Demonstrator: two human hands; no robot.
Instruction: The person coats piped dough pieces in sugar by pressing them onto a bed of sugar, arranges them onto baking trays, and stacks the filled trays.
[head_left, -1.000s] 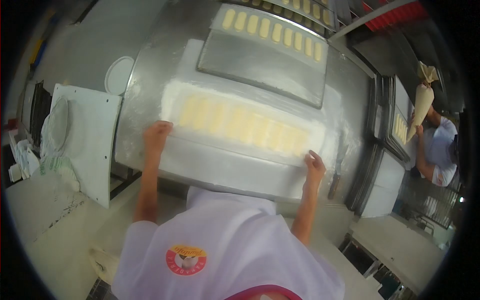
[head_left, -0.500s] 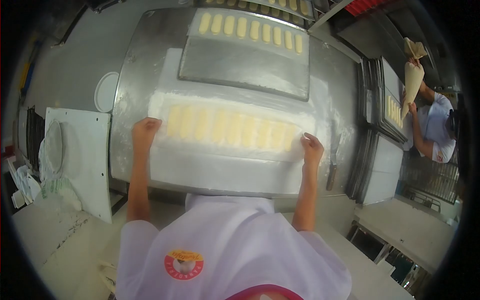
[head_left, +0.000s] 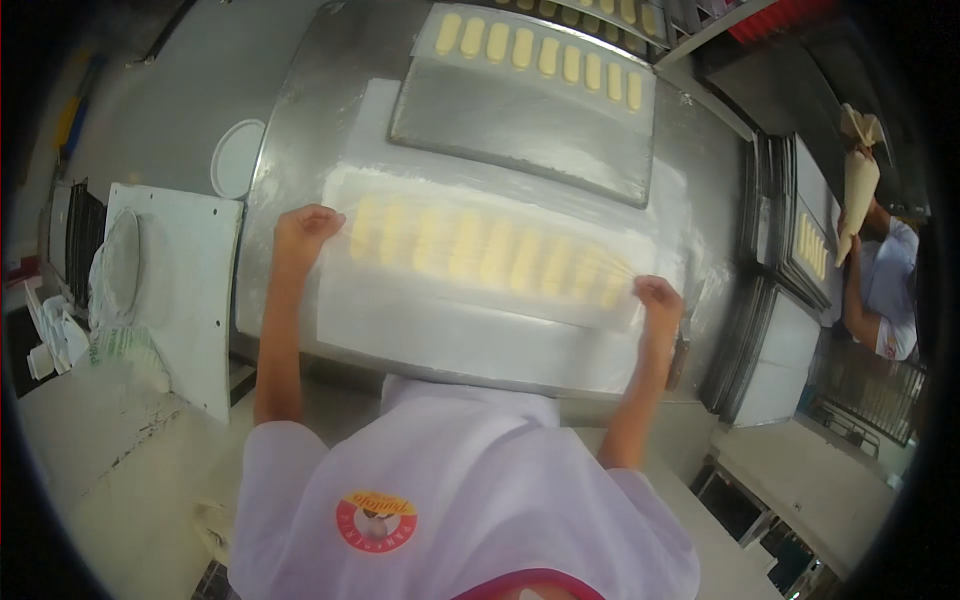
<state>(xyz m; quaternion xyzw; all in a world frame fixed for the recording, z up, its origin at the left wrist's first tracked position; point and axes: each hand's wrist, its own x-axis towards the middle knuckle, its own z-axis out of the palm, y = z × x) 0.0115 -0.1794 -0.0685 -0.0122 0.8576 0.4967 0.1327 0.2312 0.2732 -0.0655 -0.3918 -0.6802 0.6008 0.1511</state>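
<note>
A thin, pale sheet of paper (head_left: 440, 284) stretches between my hands, its surface blurred. Several soft yellow batter strips (head_left: 494, 252) lie side by side along it. At its left end, my left hand (head_left: 308, 232) is closed in a pinch on the corner. My right hand (head_left: 658, 294) pinches the right end, where creases run from the strips to my fingers. White powder (head_left: 342, 186) surrounds the sheet on a larger white sheet (head_left: 440, 345). Just beyond is a metal tray (head_left: 520, 130) with a row of similar strips (head_left: 546, 54) at its far edge.
The steel table (head_left: 300, 110) carries everything. A spatula handle (head_left: 680, 362) shows near my right forearm. Stacked trays (head_left: 770, 330) stand at the right, where another person (head_left: 888, 290) holds a piping bag (head_left: 858, 190). A white board (head_left: 185, 300) and round lid (head_left: 238, 158) are left.
The view has turned slightly, shifting the scene rightward. Creases now show in the sheet near my right hand. Both hands keep their pinch at its ends.
</note>
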